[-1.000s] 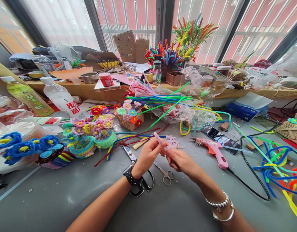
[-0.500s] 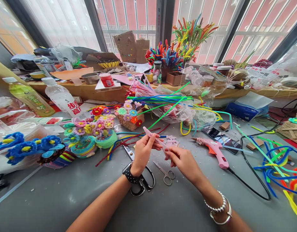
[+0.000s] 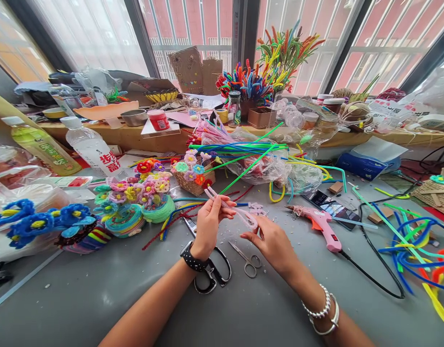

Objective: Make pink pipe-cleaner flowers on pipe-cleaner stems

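A pale pink pipe cleaner (image 3: 243, 218), doubled over into a narrow loop, spans the gap between my hands above the table. My left hand (image 3: 207, 224) is closed round it, pinching near its two free ends. At the bent end is my right hand (image 3: 275, 243), whose fingers grip the loop while the thumb sits slightly lower. Beneath the hands lie small silver scissors (image 3: 249, 262) and large black-handled scissors (image 3: 222, 270), the latter partly hidden behind my left wrist. Short pale pink pieces (image 3: 256, 208) rest just beyond the hands.
To the right lie a pink glue gun (image 3: 323, 229), a phone (image 3: 317, 200) and tangled pipe cleaners (image 3: 406, 246). Pipe-cleaner flower pots (image 3: 126, 219) stand on the left near bottles (image 3: 93, 149). Behind are a flower basket (image 3: 193, 180) and bagged pipe cleaners (image 3: 250, 161).
The pink pipe cleaner has opened from a tight strand into a visible loop. My right hand has turned and shifted slightly right, its thumb now apart from the strand.
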Motion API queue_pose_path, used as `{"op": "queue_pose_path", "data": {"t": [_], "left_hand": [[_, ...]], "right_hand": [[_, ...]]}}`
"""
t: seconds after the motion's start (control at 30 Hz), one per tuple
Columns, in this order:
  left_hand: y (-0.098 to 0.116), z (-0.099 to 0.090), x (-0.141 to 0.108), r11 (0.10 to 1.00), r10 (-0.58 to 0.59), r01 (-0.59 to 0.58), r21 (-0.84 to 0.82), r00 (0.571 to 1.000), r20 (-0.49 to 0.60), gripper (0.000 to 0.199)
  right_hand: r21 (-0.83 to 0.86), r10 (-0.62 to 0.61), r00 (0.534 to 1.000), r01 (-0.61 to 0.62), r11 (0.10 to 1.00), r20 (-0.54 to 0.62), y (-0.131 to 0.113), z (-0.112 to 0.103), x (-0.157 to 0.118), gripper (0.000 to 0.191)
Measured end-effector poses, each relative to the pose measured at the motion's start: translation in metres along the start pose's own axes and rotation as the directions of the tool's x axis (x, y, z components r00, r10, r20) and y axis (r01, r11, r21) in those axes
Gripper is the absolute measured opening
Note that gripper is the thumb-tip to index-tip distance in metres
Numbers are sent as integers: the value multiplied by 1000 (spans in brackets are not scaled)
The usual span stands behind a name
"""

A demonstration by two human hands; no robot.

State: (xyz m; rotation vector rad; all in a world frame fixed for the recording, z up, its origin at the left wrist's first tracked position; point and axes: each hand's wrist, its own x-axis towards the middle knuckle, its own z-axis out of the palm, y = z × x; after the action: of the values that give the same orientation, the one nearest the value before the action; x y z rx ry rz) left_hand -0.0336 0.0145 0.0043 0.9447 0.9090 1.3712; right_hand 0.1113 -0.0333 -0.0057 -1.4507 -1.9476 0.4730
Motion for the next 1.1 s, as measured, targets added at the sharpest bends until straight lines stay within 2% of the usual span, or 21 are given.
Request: {"op": "queue_pose_path", "data": {"t": [0.13,0.27,0.4,0.5,0.7,0.9,1.1], "left_hand": [[-1,2,-3,996,41,-41,81,999,2,25],[-3,3,-4,990,71,-73,118,997,18,28],[-4,2,-5,987,89,-92,134,996,32,29],[-5,3,-6,987,103,-106,117,994,25,28],[-4,5,-8,995,97,-97,28,995,27,25],[-3,5,-7,995,58,-50,-84,994,88,20],[0,5,-6,995,64,-51,-86,985,157,22]], "right_hand": [[-92,-35,994,26,995,-99,0,1,-4,47],[-134,-86,990,71,989,-115,2,3,-4,34],[-94,-49,984,33,995,-171,4,4,-2,27],[-43,-21,978,12,999,-208,4,5,-2,25],[-20,-44,966,40,999,-254,1,6,-4,21],[-144,-55,974,24,989,-220,3,2,-5,25],[-224,-77,971,25,974,-226,7,4,-3,28]]}}
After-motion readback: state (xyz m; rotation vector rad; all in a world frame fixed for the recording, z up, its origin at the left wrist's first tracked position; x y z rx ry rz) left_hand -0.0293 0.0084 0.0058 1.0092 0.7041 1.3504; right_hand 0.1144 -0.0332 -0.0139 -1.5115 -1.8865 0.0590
